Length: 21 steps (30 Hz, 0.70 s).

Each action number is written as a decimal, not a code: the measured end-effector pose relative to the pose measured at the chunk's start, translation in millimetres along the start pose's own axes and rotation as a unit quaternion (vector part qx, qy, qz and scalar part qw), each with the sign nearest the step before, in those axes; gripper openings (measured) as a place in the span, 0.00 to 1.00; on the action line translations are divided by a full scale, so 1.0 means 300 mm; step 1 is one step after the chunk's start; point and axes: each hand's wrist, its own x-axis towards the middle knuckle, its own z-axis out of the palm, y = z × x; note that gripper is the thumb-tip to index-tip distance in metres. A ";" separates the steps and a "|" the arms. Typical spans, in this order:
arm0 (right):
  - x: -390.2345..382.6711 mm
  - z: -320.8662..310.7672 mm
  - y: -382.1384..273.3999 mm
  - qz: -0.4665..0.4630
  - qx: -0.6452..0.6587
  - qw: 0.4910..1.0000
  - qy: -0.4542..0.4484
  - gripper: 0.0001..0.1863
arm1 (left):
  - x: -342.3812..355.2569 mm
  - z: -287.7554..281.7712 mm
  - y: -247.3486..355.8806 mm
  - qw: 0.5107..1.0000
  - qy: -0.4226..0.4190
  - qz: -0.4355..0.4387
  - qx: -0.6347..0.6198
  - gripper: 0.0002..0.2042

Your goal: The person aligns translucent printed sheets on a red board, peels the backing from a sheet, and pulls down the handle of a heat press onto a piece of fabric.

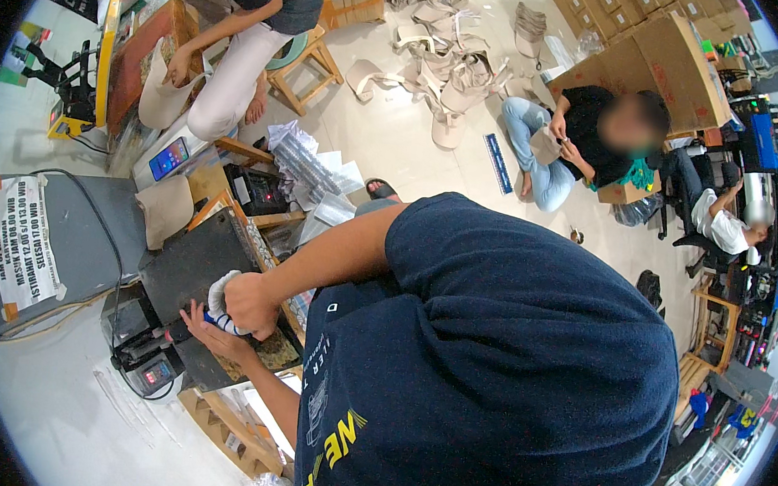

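White-and-blue item (218, 290) lay partly hidden on dark counter (194, 260), long axis approx. crosswise to the person, R hand (252, 305) nearer, fingers curled over it, grip can't tell, L hand (217, 337) fingers outstretched against its L end.

A dark navy T-shirt (509, 344) is worn. The visible sleeve (430, 242) is cut short, and the forearms (338, 253) are left uncovered. The fabric is printed with large yellow lettering (343, 440), smaller white lettering (326, 357) and a pale line drawing (317, 413).
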 end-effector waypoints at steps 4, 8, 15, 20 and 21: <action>-0.003 -0.014 -0.006 0.009 0.004 1.000 -0.001 0.17 | 0.004 0.001 -0.024 1.000 0.003 0.009 -0.008 0.27; 0.000 -0.013 -0.007 0.002 -0.011 1.000 -0.008 0.17 | -0.002 0.010 -0.048 0.999 0.017 -0.025 -0.025 0.28; 0.000 -0.015 -0.007 0.009 -0.008 1.000 -0.019 0.17 | -0.003 0.008 -0.051 1.000 0.014 -0.012 -0.006 0.29; -0.003 -0.016 -0.007 0.006 -0.007 1.000 -0.003 0.17 | 0.001 0.012 -0.062 1.000 0.017 -0.021 -0.011 0.32; -0.004 -0.015 -0.005 0.003 -0.008 1.000 0.003 0.17 | 0.001 0.014 -0.064 1.000 0.016 -0.024 -0.011 0.32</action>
